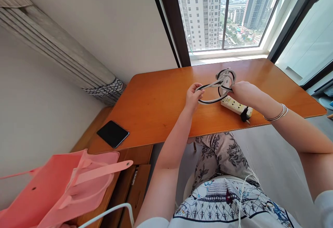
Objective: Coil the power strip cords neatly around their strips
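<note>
Looped black and white cords [212, 101] are held above the counter [161, 106], right of centre in the frame. Their left end is pinched between the thumb and fingers of the left hand [193, 96]; the loops' right side is gripped by the right hand [242, 93], whose fingertips are partly hidden. Just below, a white power strip [234, 105] is seen on the counter, with a black plug [245, 114] at its near end; whether the two are joined cannot be told. The step in hand is judged to be the arranging of the loops. For the next move, an even hold seems called for, with the strands not allowed to snag on the plug.
</note>
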A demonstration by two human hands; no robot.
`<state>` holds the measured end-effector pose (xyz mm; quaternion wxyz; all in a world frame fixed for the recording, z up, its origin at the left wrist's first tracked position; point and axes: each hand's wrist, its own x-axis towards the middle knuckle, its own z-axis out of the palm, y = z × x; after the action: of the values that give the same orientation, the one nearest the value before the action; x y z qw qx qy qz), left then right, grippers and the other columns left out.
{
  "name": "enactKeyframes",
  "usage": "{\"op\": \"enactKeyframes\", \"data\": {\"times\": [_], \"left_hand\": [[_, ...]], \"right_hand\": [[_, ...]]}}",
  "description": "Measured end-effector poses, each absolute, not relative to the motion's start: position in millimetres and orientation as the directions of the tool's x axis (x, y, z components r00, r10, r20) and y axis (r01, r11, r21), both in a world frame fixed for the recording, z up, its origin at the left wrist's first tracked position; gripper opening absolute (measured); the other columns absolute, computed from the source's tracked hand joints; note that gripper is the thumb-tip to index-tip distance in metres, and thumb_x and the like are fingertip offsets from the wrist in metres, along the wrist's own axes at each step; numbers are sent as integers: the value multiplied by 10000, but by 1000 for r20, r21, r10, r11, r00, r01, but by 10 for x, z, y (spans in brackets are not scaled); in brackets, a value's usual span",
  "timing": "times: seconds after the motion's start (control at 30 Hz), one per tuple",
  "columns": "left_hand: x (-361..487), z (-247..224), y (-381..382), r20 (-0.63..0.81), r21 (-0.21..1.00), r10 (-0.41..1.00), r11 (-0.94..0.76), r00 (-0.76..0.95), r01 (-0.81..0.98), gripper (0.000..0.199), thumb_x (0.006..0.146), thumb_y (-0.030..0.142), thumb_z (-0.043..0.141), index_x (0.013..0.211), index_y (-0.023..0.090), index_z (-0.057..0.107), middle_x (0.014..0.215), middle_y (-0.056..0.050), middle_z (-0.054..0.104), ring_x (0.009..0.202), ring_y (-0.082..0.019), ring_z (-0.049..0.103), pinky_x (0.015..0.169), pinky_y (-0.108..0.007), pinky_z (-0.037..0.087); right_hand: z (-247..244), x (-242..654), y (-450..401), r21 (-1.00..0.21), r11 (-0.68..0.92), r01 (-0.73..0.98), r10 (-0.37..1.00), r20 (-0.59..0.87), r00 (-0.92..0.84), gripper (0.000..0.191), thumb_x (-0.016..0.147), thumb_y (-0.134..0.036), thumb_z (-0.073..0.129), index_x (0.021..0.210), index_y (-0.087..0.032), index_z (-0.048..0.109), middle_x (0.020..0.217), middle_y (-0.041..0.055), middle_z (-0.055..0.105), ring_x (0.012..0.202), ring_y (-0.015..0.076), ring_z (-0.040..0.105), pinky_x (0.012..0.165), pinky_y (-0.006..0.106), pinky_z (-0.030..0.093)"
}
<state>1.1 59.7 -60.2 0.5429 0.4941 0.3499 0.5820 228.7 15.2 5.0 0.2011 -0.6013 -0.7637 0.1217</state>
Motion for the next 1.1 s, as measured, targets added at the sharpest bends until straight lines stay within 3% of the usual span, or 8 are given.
{"op": "enactKeyframes", "data": {"times": [0.2, 0.43, 0.63, 0.87, 1.1], "left_hand": [[45, -332, 641, 276, 944, 958, -255, 74, -207, 372, 674, 361, 880, 742, 194, 555, 644, 61, 482, 519, -48, 393, 472, -189, 325], [-69, -42, 868, 417, 907, 909, -417, 3, -59, 336, 654, 201, 913, 782, 176, 603, 707, 45, 554, 670, -85, 579, 642, -202, 458], [-267, 4, 1140, 368, 929, 928, -364, 57, -66, 356, 612, 185, 941, 757, 183, 616, 626, 62, 539, 586, -75, 530, 576, -196, 424], [-322, -255, 1221, 170, 981, 983, -164, 61, -100, 345, 707, 300, 903, 742, 184, 579, 571, 57, 515, 456, -54, 399, 437, -190, 255], [-149, -555, 1174, 126, 984, 992, -125, 5, -126, 345, 794, 369, 836, 714, 191, 552, 535, 69, 491, 471, -60, 396, 472, -190, 290]], "right_hand": [[45, 1935, -12, -187, 282, 941, 958, 105, -266, 244, 936, -315, 651, 741, -183, 589, 742, 180, 677, 812, 334, 690, 729, 425, 506], [28, 1863, -109, 8, 446, 895, 894, 31, -446, 196, 993, -312, 577, 931, -147, 662, 811, 196, 744, 789, 306, 722, 634, 327, 397], [-100, 2068, -49, 140, 630, 764, 770, 11, -638, 268, 1011, -361, 553, 1025, -129, 686, 948, 196, 762, 809, 274, 701, 598, 313, 291], [-351, 2235, 57, 91, 601, 794, 757, 255, -602, 365, 1050, -383, 443, 1020, -155, 727, 977, 153, 741, 892, 256, 642, 737, 346, 380], [-727, 2252, 229, -96, 690, 718, 675, 443, -590, 409, 1019, -480, 442, 997, -206, 745, 985, 138, 703, 979, 282, 584, 941, 448, 433]]}}
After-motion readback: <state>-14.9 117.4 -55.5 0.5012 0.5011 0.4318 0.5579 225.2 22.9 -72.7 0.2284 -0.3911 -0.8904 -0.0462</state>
